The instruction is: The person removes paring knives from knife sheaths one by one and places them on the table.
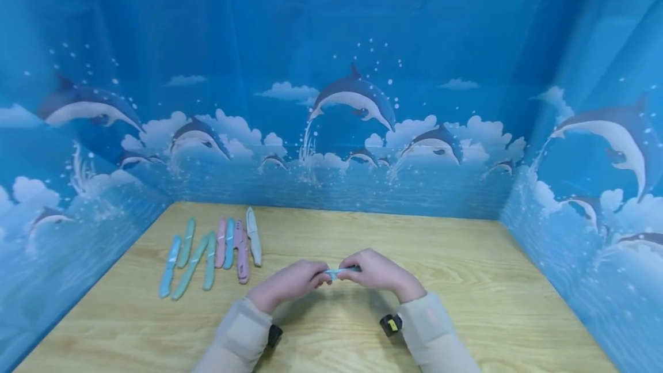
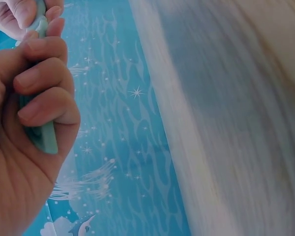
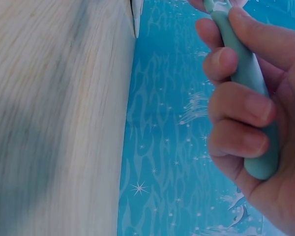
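Both hands meet over the middle of the wooden table [image 1: 466, 281] and share one slim teal knife-like tool [image 1: 339, 271]. My left hand [image 1: 311, 281] curls its fingers round one end, which shows as a pale teal piece [image 2: 45, 138] in the left wrist view. In my right hand [image 1: 357, 269] lies the other end, a darker teal handle [image 3: 250, 81] with fingers and thumb wrapped round it. The two hands nearly touch, and the middle of the tool is mostly hidden between them.
Several pastel tools of the same kind [image 1: 212, 252], in teal, blue and pink, lie side by side at the left, with a white one [image 1: 254, 236] at the row's right end. Blue dolphin-print sheets [image 1: 352, 102] wall in the table at the back and both sides.
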`<action>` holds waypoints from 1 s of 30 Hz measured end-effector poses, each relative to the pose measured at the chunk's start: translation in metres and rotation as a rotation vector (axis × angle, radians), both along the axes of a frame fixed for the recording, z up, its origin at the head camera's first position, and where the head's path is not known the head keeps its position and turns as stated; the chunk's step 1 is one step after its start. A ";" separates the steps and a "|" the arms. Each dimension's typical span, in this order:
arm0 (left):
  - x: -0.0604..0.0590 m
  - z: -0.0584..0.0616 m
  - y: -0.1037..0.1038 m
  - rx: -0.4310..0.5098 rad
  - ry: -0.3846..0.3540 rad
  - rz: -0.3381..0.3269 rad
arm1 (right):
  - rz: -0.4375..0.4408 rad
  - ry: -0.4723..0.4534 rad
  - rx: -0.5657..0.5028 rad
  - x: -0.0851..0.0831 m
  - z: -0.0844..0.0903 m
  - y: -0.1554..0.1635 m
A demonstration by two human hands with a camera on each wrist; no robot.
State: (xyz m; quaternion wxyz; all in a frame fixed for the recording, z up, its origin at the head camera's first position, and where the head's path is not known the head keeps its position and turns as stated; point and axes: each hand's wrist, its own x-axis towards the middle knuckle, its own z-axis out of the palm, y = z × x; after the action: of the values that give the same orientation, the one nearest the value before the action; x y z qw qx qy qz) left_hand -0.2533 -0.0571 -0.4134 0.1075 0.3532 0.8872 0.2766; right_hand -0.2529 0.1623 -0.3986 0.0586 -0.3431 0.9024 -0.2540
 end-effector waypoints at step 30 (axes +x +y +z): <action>-0.001 -0.003 -0.002 -0.005 0.047 -0.012 | -0.027 -0.027 0.006 0.001 0.003 0.000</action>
State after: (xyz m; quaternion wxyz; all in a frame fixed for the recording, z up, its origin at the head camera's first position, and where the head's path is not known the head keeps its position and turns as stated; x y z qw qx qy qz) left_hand -0.2547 -0.0590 -0.4161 0.0892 0.3648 0.8881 0.2651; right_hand -0.2521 0.1626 -0.3955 0.0684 -0.3270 0.9068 -0.2570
